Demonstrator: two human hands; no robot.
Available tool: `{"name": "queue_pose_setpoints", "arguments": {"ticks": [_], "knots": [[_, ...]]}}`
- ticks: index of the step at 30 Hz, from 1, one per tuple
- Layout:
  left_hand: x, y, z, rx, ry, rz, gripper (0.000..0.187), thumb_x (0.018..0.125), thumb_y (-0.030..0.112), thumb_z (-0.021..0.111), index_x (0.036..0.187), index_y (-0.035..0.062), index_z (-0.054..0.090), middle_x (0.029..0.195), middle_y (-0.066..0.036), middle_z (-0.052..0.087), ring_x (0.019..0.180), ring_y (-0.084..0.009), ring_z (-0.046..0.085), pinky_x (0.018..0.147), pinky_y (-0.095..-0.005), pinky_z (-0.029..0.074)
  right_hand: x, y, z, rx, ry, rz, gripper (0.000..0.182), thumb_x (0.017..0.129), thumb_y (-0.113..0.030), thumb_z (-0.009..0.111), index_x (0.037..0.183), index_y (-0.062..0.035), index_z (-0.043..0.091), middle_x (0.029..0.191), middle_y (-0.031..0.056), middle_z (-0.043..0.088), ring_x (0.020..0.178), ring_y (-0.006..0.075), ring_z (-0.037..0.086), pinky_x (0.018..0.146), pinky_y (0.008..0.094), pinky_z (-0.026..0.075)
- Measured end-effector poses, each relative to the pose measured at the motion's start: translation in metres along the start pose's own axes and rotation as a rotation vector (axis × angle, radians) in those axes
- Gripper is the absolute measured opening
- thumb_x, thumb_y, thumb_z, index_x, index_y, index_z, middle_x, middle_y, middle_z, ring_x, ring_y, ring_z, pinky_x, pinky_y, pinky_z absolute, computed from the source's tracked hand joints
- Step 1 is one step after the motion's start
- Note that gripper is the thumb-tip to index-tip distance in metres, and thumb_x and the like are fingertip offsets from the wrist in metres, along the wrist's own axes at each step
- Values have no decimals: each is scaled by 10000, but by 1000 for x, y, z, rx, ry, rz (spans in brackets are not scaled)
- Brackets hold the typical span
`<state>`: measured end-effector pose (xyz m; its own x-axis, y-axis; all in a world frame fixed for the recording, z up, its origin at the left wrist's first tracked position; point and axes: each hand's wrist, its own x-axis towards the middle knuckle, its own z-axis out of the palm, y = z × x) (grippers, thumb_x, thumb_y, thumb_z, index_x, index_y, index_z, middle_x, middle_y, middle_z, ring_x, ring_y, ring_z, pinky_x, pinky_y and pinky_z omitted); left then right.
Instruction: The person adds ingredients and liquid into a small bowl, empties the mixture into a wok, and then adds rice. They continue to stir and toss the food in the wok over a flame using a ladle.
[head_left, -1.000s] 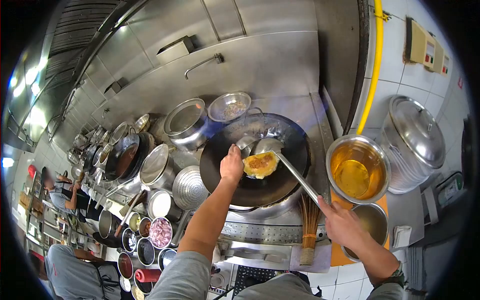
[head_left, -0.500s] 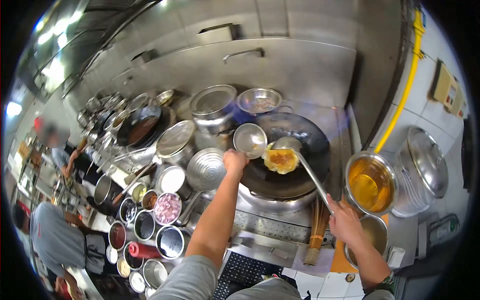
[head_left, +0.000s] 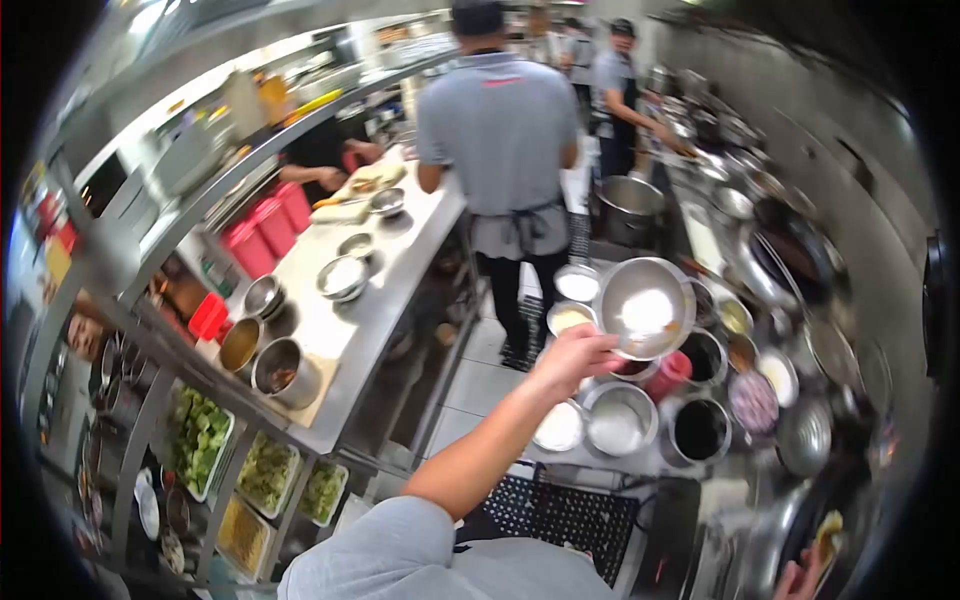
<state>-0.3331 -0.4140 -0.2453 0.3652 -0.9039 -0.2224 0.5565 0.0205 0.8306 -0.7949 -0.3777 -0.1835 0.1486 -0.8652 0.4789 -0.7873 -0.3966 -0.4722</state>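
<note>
My left hand (head_left: 578,362) is stretched out ahead, pinching the rim of a shiny metal bowl (head_left: 612,305). The bowl is held above a group of ingredient containers, and a few small orange-brown bits cling inside it. Beneath and around it are a red squeeze bottle (head_left: 671,372), a metal pot (head_left: 619,420) and a container of chopped purple onion (head_left: 753,402). At the lower right edge my right hand (head_left: 797,580) shows only in part, beside the dark wok (head_left: 800,540) with the yellow egg (head_left: 829,535). Its grip is blurred and cut off.
A co-worker in a grey shirt (head_left: 497,130) stands ahead with their back to me; another person (head_left: 615,90) is farther back. On the left runs a steel counter (head_left: 335,390) with bowls and pots. Trays of greens (head_left: 200,430) sit below it. A perforated ladle (head_left: 803,437) lies right.
My view has swung left from the stove to the counters and co-workers. My left hand has carried the metal bowl from beside the wok to over the ingredient containers.
</note>
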Motion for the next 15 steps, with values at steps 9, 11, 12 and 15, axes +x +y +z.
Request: {"name": "queue_pose_setpoints", "arguments": {"ticks": [9,11,12,15], "knots": [[-75,24,-334,-216,960,256,51,869,16,511,895,-7,473,860,-145,604,741,-202,642,626,-268,555,27,-166,185,348,-713,-308,350,847,-58,588,1192,-14,548,948,103,588,808,172,594,673,259,472],[-79,24,-367,-285,1021,288,55,870,14,505,907,-11,472,875,-144,595,757,-208,637,640,-275,553,16,-195,216,402,-756,-301,293,854,-69,583,1137,5,564,961,112,594,805,190,607,643,272,496],[-79,26,-380,-347,1056,315,62,872,13,500,919,-14,470,889,-143,586,772,-214,632,653,-282,551,16,-203,225,393,-845,-293,292,855,-86,583,1131,9,567,984,125,597,811,202,610,668,281,499],[-82,41,-398,-447,1068,385,66,874,20,503,925,-9,472,902,-140,577,798,-221,619,686,-293,540,30,-255,246,239,-1030,-371,363,867,-141,563,1203,-10,529,1072,165,595,847,232,617,758,309,494]]}}
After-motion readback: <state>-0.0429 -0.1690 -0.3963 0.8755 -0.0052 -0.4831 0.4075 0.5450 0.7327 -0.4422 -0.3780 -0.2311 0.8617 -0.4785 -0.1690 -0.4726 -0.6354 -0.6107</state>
